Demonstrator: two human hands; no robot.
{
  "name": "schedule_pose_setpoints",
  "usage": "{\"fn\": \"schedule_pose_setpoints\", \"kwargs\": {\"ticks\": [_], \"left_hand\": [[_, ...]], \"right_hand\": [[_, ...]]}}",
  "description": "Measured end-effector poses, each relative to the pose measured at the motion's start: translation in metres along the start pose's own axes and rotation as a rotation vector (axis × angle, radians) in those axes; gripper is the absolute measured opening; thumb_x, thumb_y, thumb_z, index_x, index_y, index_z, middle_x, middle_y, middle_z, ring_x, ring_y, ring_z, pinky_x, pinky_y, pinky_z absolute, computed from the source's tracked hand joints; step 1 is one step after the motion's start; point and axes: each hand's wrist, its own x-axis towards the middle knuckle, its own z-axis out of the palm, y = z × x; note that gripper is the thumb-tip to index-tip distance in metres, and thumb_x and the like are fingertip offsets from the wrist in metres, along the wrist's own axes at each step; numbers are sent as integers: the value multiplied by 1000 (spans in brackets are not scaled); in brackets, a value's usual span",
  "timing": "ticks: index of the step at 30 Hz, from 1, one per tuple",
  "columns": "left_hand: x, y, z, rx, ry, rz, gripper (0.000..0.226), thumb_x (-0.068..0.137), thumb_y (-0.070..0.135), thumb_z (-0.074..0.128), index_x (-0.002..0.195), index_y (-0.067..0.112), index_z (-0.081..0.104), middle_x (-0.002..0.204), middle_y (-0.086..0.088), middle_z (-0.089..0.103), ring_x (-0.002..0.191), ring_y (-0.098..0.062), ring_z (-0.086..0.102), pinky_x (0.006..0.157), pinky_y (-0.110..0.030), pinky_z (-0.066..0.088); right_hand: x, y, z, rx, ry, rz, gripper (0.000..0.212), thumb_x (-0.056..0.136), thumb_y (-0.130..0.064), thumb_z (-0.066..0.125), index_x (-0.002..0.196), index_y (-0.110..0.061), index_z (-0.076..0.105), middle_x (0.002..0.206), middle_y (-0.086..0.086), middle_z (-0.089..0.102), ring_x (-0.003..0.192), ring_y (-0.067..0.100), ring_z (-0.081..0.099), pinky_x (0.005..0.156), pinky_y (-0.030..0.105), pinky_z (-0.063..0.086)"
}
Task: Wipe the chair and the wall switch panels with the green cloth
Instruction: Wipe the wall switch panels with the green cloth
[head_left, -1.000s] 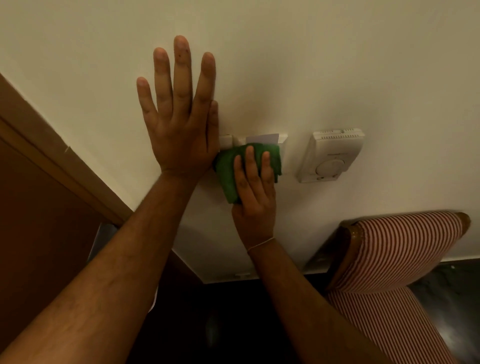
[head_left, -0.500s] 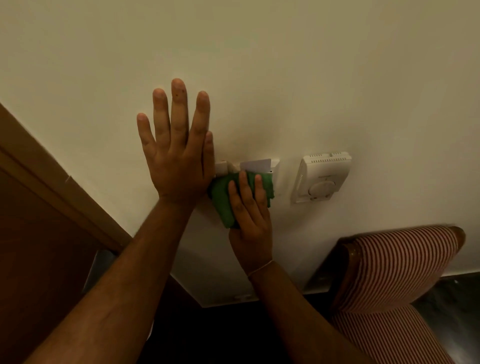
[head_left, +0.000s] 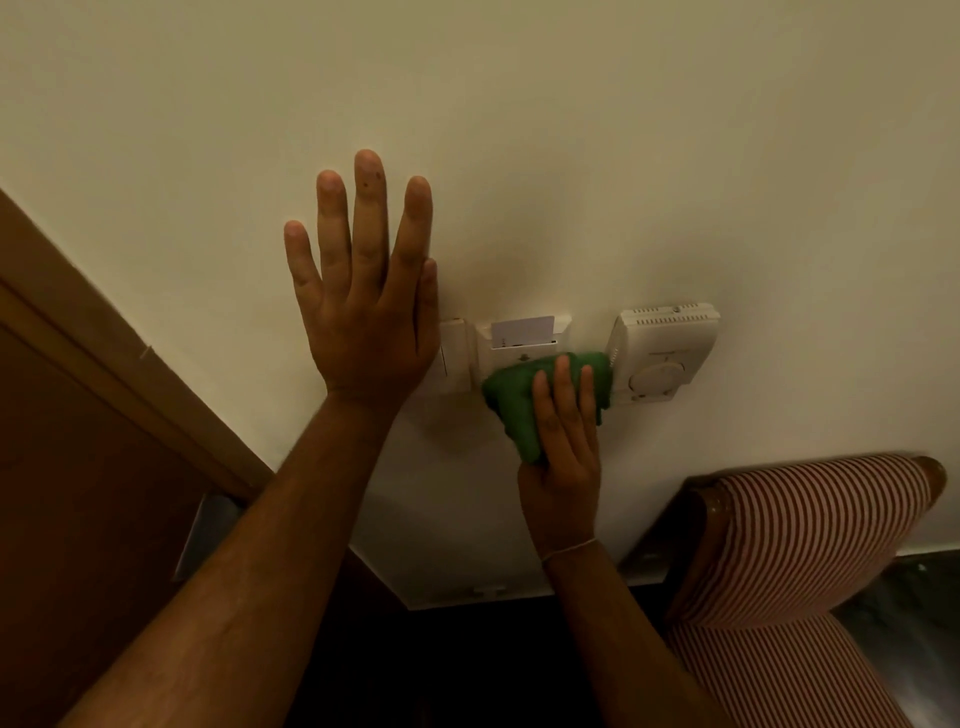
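A big pale wall (head_left: 571, 130) fills most of the frame. A brown door (head_left: 78, 493) with its frame sits at the lower left. A chair (head_left: 810, 551) with red and white stripes stands at the lower right, close to the wall, and its wood edge shines a little.

The left hand (head_left: 363, 306) lies flat on the wall in the middle of the frame, with the fingers spread wide and pointing up. It holds nothing.

The right hand (head_left: 563, 441) is lower and just to the right of it. Its fingers lie close together on top of the cloth (head_left: 511, 400) and push it against the wall. A thin string goes round that wrist.

The green cloth is bunched up and covers the lower part of the card panel (head_left: 519, 338), in the middle of the frame. A white card (head_left: 522, 330) sticks up out of that panel. A small switch (head_left: 454, 353) sits just left of it, partly behind the left hand. A white dial box (head_left: 665, 353) sits just right of the cloth, and the cloth touches its left edge.
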Motion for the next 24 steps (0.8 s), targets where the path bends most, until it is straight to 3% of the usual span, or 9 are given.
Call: {"fn": "schedule_pose_setpoints", "kwargs": {"ticks": [5, 8, 11, 16, 19, 21, 24], "left_hand": [[2, 0, 0, -10, -8, 1, 58, 120, 33, 39, 175, 24, 24, 176, -15, 27, 166, -37, 18, 140, -49, -2], [1, 0, 0, -15, -7, 4, 67, 119, 33, 38, 180, 28, 11, 178, -13, 22, 174, -31, 7, 140, -50, -1], [1, -1, 2, -33, -6, 6, 66, 120, 35, 36, 179, 30, 7, 180, -10, 16, 173, -20, -9, 140, -50, -1], [1, 0, 3, -16, -10, 17, 64, 120, 36, 31, 179, 28, 8, 184, -8, 11, 173, -21, -8, 140, -52, 1], [3, 1, -2, -12, -32, 28, 65, 121, 36, 33, 179, 29, 5, 187, 3, -12, 173, -21, -12, 140, -51, -3], [6, 3, -8, -19, -89, 9, 67, 121, 37, 33, 179, 31, 0, 184, 6, -21, 172, -19, -18, 140, -49, -10], [6, 6, -20, -51, -200, -19, 69, 121, 38, 31, 178, 33, -8, 182, 8, -28, 170, -17, -27, 138, -45, -18]], "right_hand": [[14, -10, 3, 72, 48, -6, 68, 102, 9, 60, 161, -13, 34, 171, 4, 30, 164, 33, 20, 135, 49, 21], [22, -20, 10, 76, 86, -20, 78, 99, 14, 62, 164, -20, 33, 175, -3, 25, 164, 35, 20, 135, 49, 19], [14, -26, 21, 18, 8, -108, 58, 109, 3, 47, 163, -16, 34, 175, 0, 25, 165, 32, 20, 135, 49, 18], [-8, -7, 18, -101, -150, -219, 46, 115, -13, 42, 160, -15, 35, 166, 3, 38, 166, 22, 16, 136, 42, 20], [-6, -7, 9, -66, -187, -163, 43, 118, -21, 30, 155, -10, 46, 164, 7, 43, 166, 22, 17, 132, 49, 31], [0, -19, -3, -23, -253, -128, 44, 118, -20, 27, 157, -11, 44, 167, 7, 38, 165, 23, 15, 126, 59, 39], [22, -34, -31, 56, -294, -139, 52, 108, -7, 37, 160, -12, 35, 172, 5, 28, 166, 25, 12, 127, 63, 34]]}}
